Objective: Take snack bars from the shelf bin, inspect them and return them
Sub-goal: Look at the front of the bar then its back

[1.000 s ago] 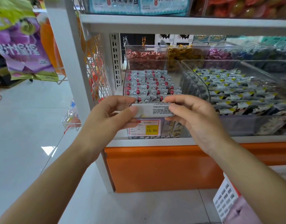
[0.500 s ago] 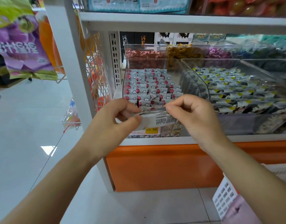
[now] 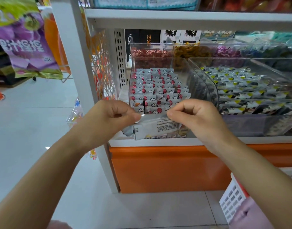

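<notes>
A white-wrapped snack bar [image 3: 156, 128] with small black print hangs lengthwise in front of the clear shelf bin [image 3: 206, 85]. My left hand [image 3: 107, 119] pinches its top edge at the left end, and my right hand [image 3: 196, 116] pinches the same edge at the right end. The bar is tilted, its printed back face turned toward me. Behind my fingers the bin holds several rows of matching bars [image 3: 158, 90] with red and white wrappers.
A second clear bin [image 3: 274, 123] at the right holds bars with yellow and black wrappers. Smaller bins of wrapped candy [image 3: 152, 53] stand behind. The white shelf post [image 3: 79, 68] rises at the left, the orange base [image 3: 166, 169] sits below, and a white basket [image 3: 232, 199] is at lower right.
Both hands have lowered the bar a little and rotated it, so it now hangs from its top edge and covers the price tag on the bin's front.
</notes>
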Tool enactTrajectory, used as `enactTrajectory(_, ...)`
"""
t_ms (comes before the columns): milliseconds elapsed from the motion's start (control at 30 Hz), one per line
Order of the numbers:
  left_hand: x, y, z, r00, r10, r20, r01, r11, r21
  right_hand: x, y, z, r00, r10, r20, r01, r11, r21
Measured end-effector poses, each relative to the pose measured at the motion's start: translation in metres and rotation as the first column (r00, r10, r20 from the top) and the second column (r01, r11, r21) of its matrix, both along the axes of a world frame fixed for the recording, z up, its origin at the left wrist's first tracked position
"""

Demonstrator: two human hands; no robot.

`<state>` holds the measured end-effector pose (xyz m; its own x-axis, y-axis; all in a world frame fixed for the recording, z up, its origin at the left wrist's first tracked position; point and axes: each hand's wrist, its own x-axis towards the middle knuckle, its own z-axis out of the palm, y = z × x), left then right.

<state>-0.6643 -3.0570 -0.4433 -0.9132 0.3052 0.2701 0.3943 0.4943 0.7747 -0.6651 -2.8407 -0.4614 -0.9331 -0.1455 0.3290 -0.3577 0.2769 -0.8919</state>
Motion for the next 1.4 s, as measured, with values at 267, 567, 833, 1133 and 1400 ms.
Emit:
enactTrajectory(267, 0.001, 0.006, -0.005, 0.999, 0.013, -0.032, -0.015, 0.999, -0.051, -0.014, 0.019, 0.015, 0.826, 0.303, 0.476, -0.223, 0.950, -0.218)
enactTrajectory(567, 0.000, 0.008, -0.008, 0.999, -0.041, 0.001, 0.041, 0.998, 0.038, -0.023, 0.029, 0.016, 0.761, 0.382, 0.524, -0.299, 0.924, -0.239)
enactTrajectory(833, 0.001, 0.008, -0.007, 0.982, -0.073, 0.172, 0.045, 0.986, 0.163, -0.023, 0.028, 0.011, 0.818, 0.312, 0.483, -0.188, 0.939, -0.288)
enactTrajectory(1133, -0.002, 0.008, -0.010, 0.992, 0.128, 0.016, -0.129, 0.985, 0.112, -0.018, 0.017, 0.002, 0.897, 0.330, 0.295, -0.167, 0.870, -0.464)
enactTrajectory(1400, -0.013, 0.022, -0.012, 0.904, 0.352, -0.243, -0.337, 0.936, 0.105, -0.023, -0.007, 0.000, 0.999, -0.017, 0.040, 0.029, 0.943, -0.331)
